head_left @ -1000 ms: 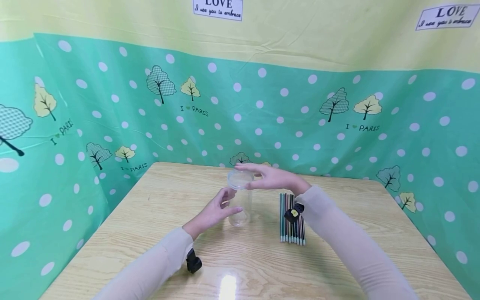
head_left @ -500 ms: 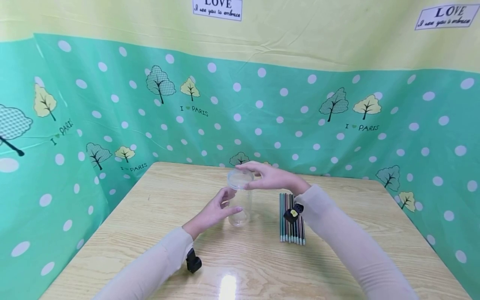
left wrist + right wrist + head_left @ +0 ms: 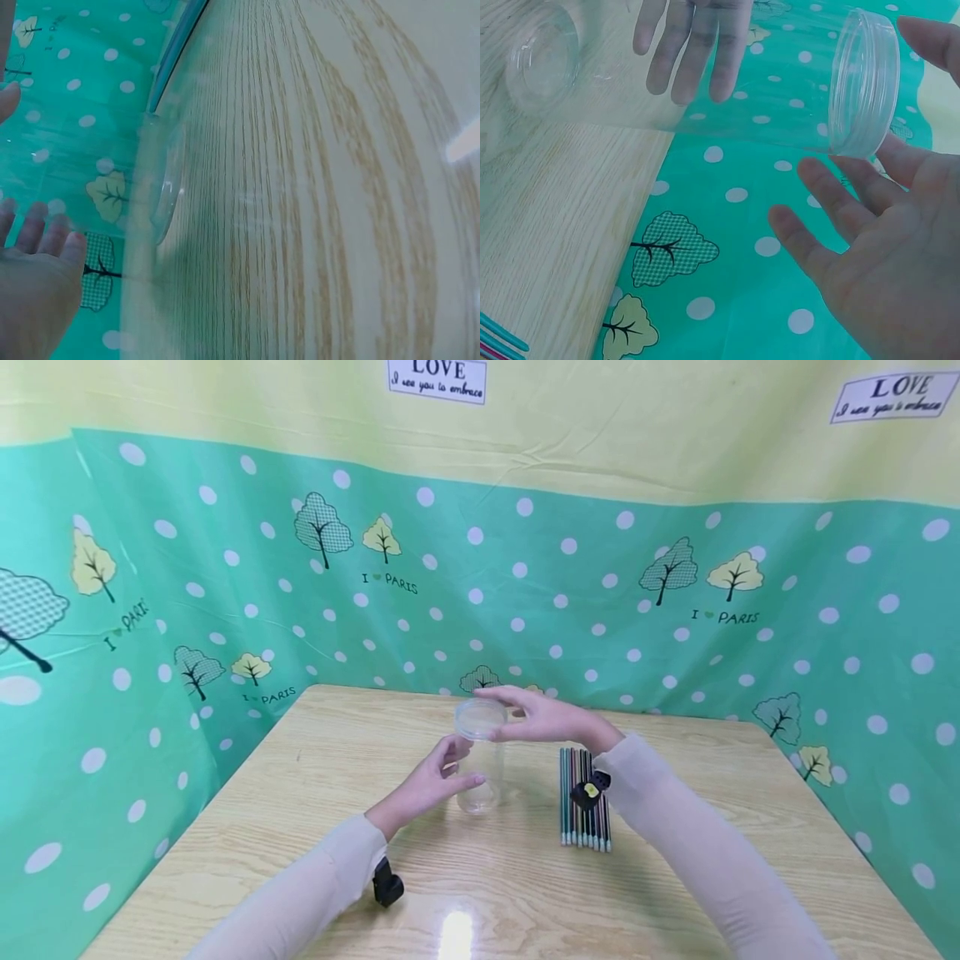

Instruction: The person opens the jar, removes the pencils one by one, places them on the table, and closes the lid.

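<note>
A tall clear jar (image 3: 489,768) stands upright on the wooden table, with a clear lid (image 3: 480,720) on its top. My left hand (image 3: 429,778) holds the jar's body from the left, thumb in front and fingers behind; in the right wrist view those fingers show through the clear wall. At the top, my right hand (image 3: 546,717) grips the lid's edge between thumb and fingers. The right wrist view shows the thumb at one side of the lid (image 3: 866,84), with some fingers spread below it. The jar looks empty.
Right of the jar, several pencils (image 3: 576,810) lie side by side, partly hidden by the right wrist and its black camera (image 3: 588,790). A green dotted curtain (image 3: 525,610) hangs behind the table (image 3: 337,735).
</note>
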`<state>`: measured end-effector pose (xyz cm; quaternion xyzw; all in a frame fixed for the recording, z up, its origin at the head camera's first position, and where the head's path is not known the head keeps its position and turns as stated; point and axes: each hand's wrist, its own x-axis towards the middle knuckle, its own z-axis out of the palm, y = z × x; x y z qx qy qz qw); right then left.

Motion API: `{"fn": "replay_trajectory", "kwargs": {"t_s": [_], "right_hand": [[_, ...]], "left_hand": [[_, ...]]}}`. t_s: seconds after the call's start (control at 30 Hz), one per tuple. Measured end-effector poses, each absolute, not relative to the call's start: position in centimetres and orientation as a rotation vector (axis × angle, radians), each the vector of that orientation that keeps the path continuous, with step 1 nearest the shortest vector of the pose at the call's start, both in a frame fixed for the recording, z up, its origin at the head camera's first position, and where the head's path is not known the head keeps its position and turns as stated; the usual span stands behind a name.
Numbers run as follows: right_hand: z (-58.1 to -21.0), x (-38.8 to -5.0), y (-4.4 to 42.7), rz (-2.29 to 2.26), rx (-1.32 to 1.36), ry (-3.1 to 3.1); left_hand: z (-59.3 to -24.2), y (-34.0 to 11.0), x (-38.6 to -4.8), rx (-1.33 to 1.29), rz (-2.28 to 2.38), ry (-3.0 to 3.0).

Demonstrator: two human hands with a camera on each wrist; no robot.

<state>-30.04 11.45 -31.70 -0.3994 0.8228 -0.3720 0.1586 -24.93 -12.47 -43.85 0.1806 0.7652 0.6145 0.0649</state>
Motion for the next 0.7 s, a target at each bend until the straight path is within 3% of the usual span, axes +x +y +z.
{"fn": "replay_trajectory", "kwargs": {"t_s": [0.7], "right_hand": [[-33.2, -28.7, 15.3, -1.080, -1.094, 2.428]], "left_hand": [[-44.1, -13.0, -25.0, 0.498, 1.877, 2.337]]}}
